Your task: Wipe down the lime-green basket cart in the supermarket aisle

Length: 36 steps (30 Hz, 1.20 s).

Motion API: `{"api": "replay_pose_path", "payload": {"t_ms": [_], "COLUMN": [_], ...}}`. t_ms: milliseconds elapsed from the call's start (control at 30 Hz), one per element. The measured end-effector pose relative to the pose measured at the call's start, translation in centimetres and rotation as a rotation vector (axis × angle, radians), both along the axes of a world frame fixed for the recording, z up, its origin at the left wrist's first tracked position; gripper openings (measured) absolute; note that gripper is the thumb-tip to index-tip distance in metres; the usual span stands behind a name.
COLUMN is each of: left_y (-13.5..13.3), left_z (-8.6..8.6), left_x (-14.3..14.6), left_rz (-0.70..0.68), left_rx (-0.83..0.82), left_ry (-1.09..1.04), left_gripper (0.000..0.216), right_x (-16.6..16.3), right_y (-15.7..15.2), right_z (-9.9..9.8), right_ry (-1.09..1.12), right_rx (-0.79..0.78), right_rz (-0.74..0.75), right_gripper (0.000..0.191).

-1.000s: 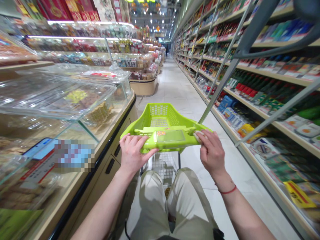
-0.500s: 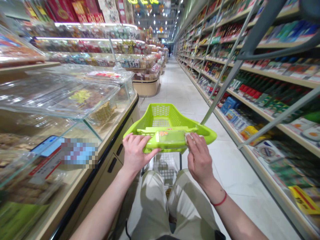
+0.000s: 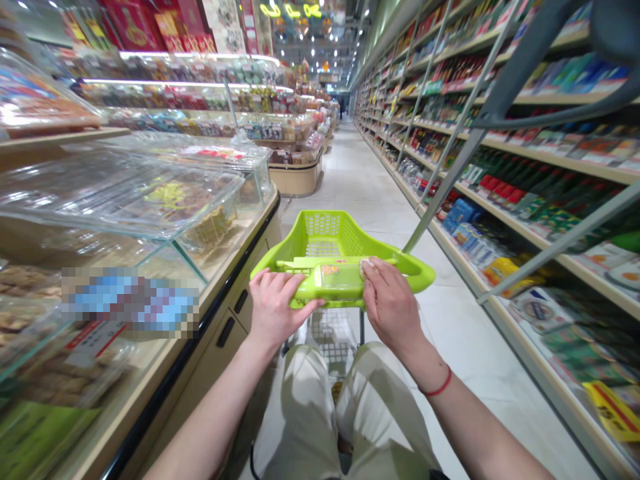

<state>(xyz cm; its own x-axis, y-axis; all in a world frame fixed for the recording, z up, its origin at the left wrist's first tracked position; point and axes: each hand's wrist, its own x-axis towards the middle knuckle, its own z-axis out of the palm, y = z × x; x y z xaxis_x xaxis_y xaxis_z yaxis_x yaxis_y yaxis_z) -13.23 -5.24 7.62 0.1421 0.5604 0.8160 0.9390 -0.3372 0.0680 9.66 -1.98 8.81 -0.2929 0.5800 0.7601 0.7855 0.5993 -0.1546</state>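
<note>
In front of my knees stands a lime-green shopping cart (image 3: 325, 219) with a perforated basket. Its handle (image 3: 327, 298) carries a clear panel with a small orange print. My left hand (image 3: 274, 301) is wrapped round the left end of this handle, thumb along the near side. On the right part of the handle, my right hand (image 3: 393, 303) presses a small white wipe (image 3: 366, 269) against the surface. Most of the wipe is hidden under my fingers. A red cord circles my right wrist.
Along the left runs a counter (image 3: 235, 273) with clear-lidded food bins (image 3: 195, 193). Tall shelves (image 3: 560, 247) of packaged goods line the right, with a slanted metal ladder (image 3: 450, 177) before them. A tiled aisle (image 3: 345, 160) stretches ahead between displays.
My right hand has slid left along the handle with the wipe, closer to the clear panel's middle. My left hand keeps its hold at the left end.
</note>
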Motion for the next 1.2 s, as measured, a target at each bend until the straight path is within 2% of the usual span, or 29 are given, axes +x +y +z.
{"api": "replay_pose_path", "payload": {"t_ms": [167,433,500,600,700,800,867,1033,1200], "left_y": [-0.1,-0.1,-0.1,-0.1,0.0,0.0,0.0,0.0,0.0], "left_z": [0.1,-0.2,-0.2,-0.2,-0.2,-0.2,-0.2,-0.3,-0.4], "left_x": [0.0,-0.2,-0.2,-0.3,-0.3,-0.2,-0.2,-0.2,-0.3], "left_rz": [-0.001,0.002,0.002,-0.005,-0.005,-0.004,-0.004,0.007,0.023], "left_rx": [-0.005,-0.029,-0.033,-0.034,-0.027,-0.027,-0.026,-0.038,-0.048], "left_ry": [-0.006,0.0,0.003,0.013,0.011,-0.001,-0.008,-0.005,0.013], "left_gripper": [0.041,0.034,0.035,0.04,0.041,0.037,0.035,0.034,0.032], "right_x": [-0.7,-5.3,-4.7,-2.1,0.9,2.0,1.1,-3.7,-6.0], "right_y": [-2.0,-1.8,-1.7,-1.2,-0.8,-0.8,-1.1,-1.8,-0.7], "right_z": [-1.4,-0.8,-0.9,-1.4,-1.6,-1.5,-1.2,-0.2,2.0], "right_ry": [-0.034,-0.187,-0.216,-0.229,-0.151,-0.086,-0.104,-0.202,-0.234], "right_rx": [0.116,0.168,0.18,0.16,0.143,0.116,0.099,0.048,-0.07], "right_rz": [0.128,0.267,0.285,0.287,0.254,0.205,0.205,0.257,0.223], "right_gripper": [0.045,0.047,0.049,0.053,0.057,0.06,0.059,0.051,0.041]}}
